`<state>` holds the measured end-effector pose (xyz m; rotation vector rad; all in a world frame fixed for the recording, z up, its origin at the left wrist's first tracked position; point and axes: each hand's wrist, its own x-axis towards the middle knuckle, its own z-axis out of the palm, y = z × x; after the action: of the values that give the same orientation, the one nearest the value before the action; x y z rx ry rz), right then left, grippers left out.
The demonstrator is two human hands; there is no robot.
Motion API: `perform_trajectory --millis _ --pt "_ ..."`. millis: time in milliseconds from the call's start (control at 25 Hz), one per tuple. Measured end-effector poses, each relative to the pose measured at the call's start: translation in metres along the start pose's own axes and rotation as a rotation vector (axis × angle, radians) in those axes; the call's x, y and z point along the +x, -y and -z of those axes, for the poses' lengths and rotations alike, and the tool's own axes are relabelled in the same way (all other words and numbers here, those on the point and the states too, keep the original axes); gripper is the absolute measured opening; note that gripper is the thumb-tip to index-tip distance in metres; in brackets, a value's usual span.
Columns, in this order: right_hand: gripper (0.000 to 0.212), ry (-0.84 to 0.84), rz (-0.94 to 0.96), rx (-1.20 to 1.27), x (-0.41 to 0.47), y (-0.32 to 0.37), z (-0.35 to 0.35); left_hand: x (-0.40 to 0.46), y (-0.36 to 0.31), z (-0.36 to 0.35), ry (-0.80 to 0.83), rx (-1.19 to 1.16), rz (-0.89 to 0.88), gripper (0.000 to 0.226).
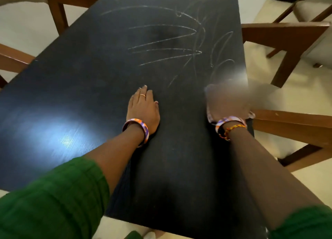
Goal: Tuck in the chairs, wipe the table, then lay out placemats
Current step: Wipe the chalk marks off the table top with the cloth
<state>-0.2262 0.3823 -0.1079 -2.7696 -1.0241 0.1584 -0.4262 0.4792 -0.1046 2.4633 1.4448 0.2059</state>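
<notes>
A left hand rests flat, fingers straight, on a dark table. The right hand, blurred near the right edge, seems to hold a cloth; its grip is unclear. Streaks farther up may get missed.

My table is black, streaked with pale grey-white wipe marks. The chairs are reddish-brown wood with beige seats. My sleeves are dark green, my bangles orange, purple and white, and the floor is cream.
</notes>
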Motion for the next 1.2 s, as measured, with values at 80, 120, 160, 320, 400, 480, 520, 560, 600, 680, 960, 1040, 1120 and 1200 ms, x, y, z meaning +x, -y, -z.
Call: perform_trajectory --millis 80,120,160,320,400,480,520,560,600,680,960,1040,1120,1200 --pt "0.061 0.001 -0.142 0.047 -0.020 -0.033 0.007 0.006 -0.010 -0.004 -0.032 -0.020 0.059 0.044" --pt "0.061 0.003 -0.174 0.044 -0.039 -0.039 0.006 0.010 -0.015 -0.004 -0.045 -0.018 0.092 0.042" --pt "0.062 -0.007 -0.198 0.016 -0.060 -0.039 0.005 0.014 -0.019 -0.004 -0.049 -0.013 0.116 0.041" --pt "0.062 -0.073 -0.139 -0.078 -0.043 -0.030 0.007 0.036 -0.043 -0.006 -0.046 -0.004 0.147 0.040" --pt "0.061 -0.080 -0.075 -0.084 0.024 -0.033 0.004 0.043 -0.047 -0.011 -0.063 0.010 0.170 0.040" --pt "0.066 -0.062 0.003 -0.109 0.084 -0.035 0.003 0.045 -0.045 -0.015 -0.074 0.034 0.182 0.040" --pt "0.067 -0.048 0.037 -0.114 0.100 -0.036 0.004 0.044 -0.044 -0.016 -0.076 0.043 0.183 0.041" --pt "0.066 -0.043 0.063 -0.105 0.105 -0.038 0.006 0.045 -0.044 -0.016 -0.079 0.049 0.184 0.041" --pt "0.065 -0.041 0.056 -0.059 0.099 -0.040 0.007 0.045 -0.045 -0.016 -0.079 0.053 0.186 0.042" --pt "0.064 -0.025 -0.042 -0.017 0.047 -0.039 0.007 0.045 -0.047 -0.015 -0.068 0.054 0.184 0.042" --pt "0.061 -0.079 0.010 -0.110 0.045 -0.011 0.009 0.045 -0.048 -0.014 -0.061 0.064 0.182 0.043" --pt "0.065 -0.025 -0.017 -0.025 0.095 -0.014 0.014 0.046 -0.048 -0.015 -0.066 0.062 0.186 0.044" --pt "0.064 0.009 -0.055 0.003 0.092 -0.013 0.011 0.046 -0.047 -0.017 -0.068 0.065 0.196 0.044" --pt "0.063 0.001 -0.019 -0.033 0.039 -0.007 0.005 0.045 -0.046 -0.018 -0.064 0.067 0.191 0.044"
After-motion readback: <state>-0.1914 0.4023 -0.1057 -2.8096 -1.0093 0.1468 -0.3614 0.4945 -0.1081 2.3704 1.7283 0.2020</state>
